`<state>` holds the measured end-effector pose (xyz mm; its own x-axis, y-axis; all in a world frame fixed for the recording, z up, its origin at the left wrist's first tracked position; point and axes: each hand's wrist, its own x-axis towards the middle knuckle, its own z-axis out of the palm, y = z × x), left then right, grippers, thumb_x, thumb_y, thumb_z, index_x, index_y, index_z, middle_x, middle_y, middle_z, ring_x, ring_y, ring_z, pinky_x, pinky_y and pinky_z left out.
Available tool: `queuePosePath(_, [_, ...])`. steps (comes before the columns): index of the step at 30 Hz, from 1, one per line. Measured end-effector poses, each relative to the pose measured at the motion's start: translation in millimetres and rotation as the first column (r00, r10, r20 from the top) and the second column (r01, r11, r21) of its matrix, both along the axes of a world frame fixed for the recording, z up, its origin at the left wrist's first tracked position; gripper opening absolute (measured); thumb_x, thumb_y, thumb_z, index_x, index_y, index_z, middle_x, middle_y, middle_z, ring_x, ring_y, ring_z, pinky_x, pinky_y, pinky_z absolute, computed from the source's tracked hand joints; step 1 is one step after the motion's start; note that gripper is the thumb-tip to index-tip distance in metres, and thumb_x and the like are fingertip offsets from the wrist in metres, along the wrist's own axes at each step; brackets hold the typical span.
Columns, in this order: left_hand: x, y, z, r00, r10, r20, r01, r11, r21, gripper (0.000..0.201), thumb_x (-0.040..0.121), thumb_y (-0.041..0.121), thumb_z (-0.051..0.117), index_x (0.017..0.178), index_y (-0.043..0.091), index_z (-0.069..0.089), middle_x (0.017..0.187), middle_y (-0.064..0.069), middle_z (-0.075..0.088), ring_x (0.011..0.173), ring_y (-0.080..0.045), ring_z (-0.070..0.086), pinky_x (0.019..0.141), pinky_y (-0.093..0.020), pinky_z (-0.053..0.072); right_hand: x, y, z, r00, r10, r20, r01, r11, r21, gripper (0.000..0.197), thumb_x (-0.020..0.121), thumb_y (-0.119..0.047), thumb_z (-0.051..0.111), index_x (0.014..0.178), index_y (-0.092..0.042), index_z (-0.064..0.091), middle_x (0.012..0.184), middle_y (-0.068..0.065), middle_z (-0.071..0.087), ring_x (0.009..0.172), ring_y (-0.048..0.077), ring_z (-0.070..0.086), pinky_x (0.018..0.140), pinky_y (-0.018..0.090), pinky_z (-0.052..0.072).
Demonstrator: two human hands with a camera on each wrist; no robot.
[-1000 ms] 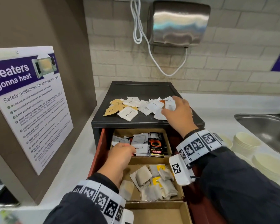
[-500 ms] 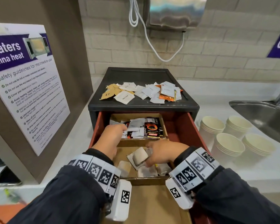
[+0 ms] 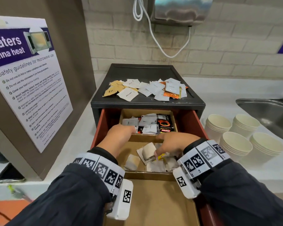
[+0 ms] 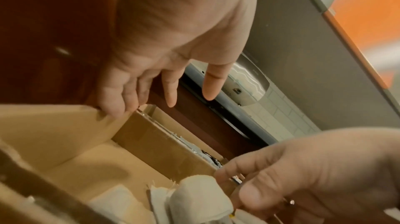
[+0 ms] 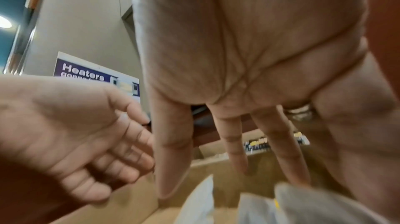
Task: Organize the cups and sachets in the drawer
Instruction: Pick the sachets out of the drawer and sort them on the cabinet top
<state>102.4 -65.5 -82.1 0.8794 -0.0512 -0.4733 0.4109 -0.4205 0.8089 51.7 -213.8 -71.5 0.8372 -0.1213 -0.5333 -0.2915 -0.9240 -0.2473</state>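
The red drawer [image 3: 194, 123] is pulled out, with cardboard compartments inside. White and black-orange sachets [image 3: 149, 123] fill the back compartment. Tea bags [image 3: 147, 153] lie in the middle one, and the front compartment [image 3: 153, 203] holds nothing. My right hand [image 3: 160, 149] reaches into the middle compartment, its straight fingers [image 5: 236, 156] pointing down onto the tea bags [image 5: 303, 200]. My left hand [image 3: 122, 136] rests with loose fingertips [image 4: 114, 108] on the cardboard divider and holds nothing. More loose sachets [image 3: 153, 89] lie on the black cabinet top. Several stacks of paper cups [image 3: 219, 126] stand to the right.
A steel sink [image 3: 268, 115] lies at the far right beyond the cups. On the brown wall at the left hangs a microwave safety poster [image 3: 28, 79]. A hand dryer [image 3: 178, 12] with a white cable hangs above the cabinet. A phone [image 3: 8, 176] lies low left.
My right hand left the sachet pile on the cabinet top and came down into the middle compartment among the tea bags. The left hand stayed at the divider.
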Motion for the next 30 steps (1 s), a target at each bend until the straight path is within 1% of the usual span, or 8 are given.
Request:
queuePosePath(3, [-1, 0, 2, 0.999, -0.032, -0.02, 0.034, 0.992, 0.121, 0.05, 0.09, 0.028, 0.057, 0.134, 0.008, 0.044, 0.133, -0.015, 0.049, 0.12, -0.032, 0.046, 0.098, -0.037, 0.039, 8, -7, 7, 0.999, 0.007, -0.036, -0.008, 0.999, -0.036, 0.06, 0.087, -0.04, 0.061, 0.139, -0.015, 0.042, 0.127, 0.005, 0.051, 0.11, 0.022, 0.052, 0.09, 0.031, 0.044])
queuePosePath(8, [-7, -2, -2, 0.99, -0.108, -0.087, 0.116, 0.988, 0.098, 0.044, 0.093, 0.018, 0.054, 0.134, 0.006, 0.043, 0.138, -0.014, 0.044, 0.125, -0.03, 0.042, 0.09, -0.035, 0.038, 16, -14, 7, 0.996, -0.004, -0.084, -0.005, 0.994, -0.112, 0.058, 0.086, -0.048, 0.058, 0.132, -0.014, 0.051, 0.131, 0.006, 0.053, 0.117, 0.024, 0.051, 0.097, 0.034, 0.042])
queuePosePath(10, [-6, -3, -7, 0.989, -0.117, -0.091, 0.124, 0.989, 0.075, 0.041, 0.092, 0.016, 0.055, 0.131, 0.007, 0.046, 0.133, -0.013, 0.048, 0.122, -0.03, 0.046, 0.088, -0.033, 0.039, 14, -12, 1, 0.998, 0.007, -0.067, -0.015, 0.994, -0.107, 0.046, 0.087, -0.045, 0.059, 0.118, -0.011, 0.059, 0.117, 0.005, 0.06, 0.102, 0.021, 0.056, 0.086, 0.03, 0.045])
queuePosePath(13, [-6, -6, -8, 0.988, -0.124, -0.097, 0.127, 0.991, 0.029, 0.041, 0.086, 0.017, 0.058, 0.126, 0.009, 0.052, 0.124, -0.013, 0.057, 0.114, -0.031, 0.053, 0.097, -0.041, 0.046, 9, -4, -8, 0.996, 0.089, -0.025, -0.092, 0.983, -0.157, 0.029, 0.089, -0.037, 0.057, 0.071, -0.014, 0.054, 0.075, 0.0, 0.054, 0.065, 0.013, 0.049, 0.056, 0.025, 0.037])
queuePosePath(19, [-7, -7, -8, 0.988, -0.146, 0.049, 0.144, 0.989, 0.036, 0.041, 0.086, 0.014, 0.061, 0.127, 0.009, 0.053, 0.122, -0.013, 0.059, 0.111, -0.028, 0.056, 0.09, -0.035, 0.047, 7, 15, -18, 0.966, 0.256, 0.028, -0.231, 0.911, -0.341, 0.032, 0.089, -0.015, 0.052, 0.059, -0.013, 0.041, 0.063, 0.001, 0.04, 0.065, 0.019, 0.045, 0.05, 0.025, 0.032])
queuePosePath(24, [-9, -4, -7, 0.898, -0.315, 0.308, 0.317, 0.947, 0.044, 0.053, 0.078, 0.006, 0.07, 0.127, 0.018, 0.055, 0.124, -0.006, 0.056, 0.108, -0.02, 0.054, 0.087, -0.027, 0.044, 8, 12, -15, 0.951, 0.143, 0.273, -0.136, 0.99, -0.047, 0.035, 0.086, -0.015, 0.056, 0.056, -0.015, 0.038, 0.059, 0.001, 0.037, 0.057, 0.016, 0.039, 0.048, 0.025, 0.027])
queuePosePath(27, [-10, -6, -11, 0.854, -0.415, 0.313, 0.413, 0.908, 0.077, 0.03, 0.077, 0.004, 0.071, 0.105, 0.014, 0.065, 0.106, -0.011, 0.065, 0.092, -0.02, 0.059, 0.084, -0.033, 0.048, 5, 9, -6, 0.922, 0.039, 0.386, -0.136, 0.964, 0.227, 0.028, 0.084, -0.013, 0.061, 0.059, -0.02, 0.051, 0.058, -0.005, 0.044, 0.054, 0.008, 0.04, 0.05, 0.024, 0.029])
queuePosePath(30, [-5, -3, -15, 0.872, -0.322, 0.369, 0.31, 0.946, 0.094, 0.015, 0.082, 0.001, 0.066, 0.09, 0.013, 0.065, 0.085, -0.006, 0.062, 0.08, -0.019, 0.056, 0.07, -0.029, 0.047, 6, 5, -12, 0.91, -0.029, 0.414, -0.087, 0.962, 0.259, 0.01, 0.085, -0.01, 0.059, 0.082, -0.012, 0.068, 0.066, -0.006, 0.054, 0.063, 0.009, 0.048, 0.055, 0.021, 0.037])
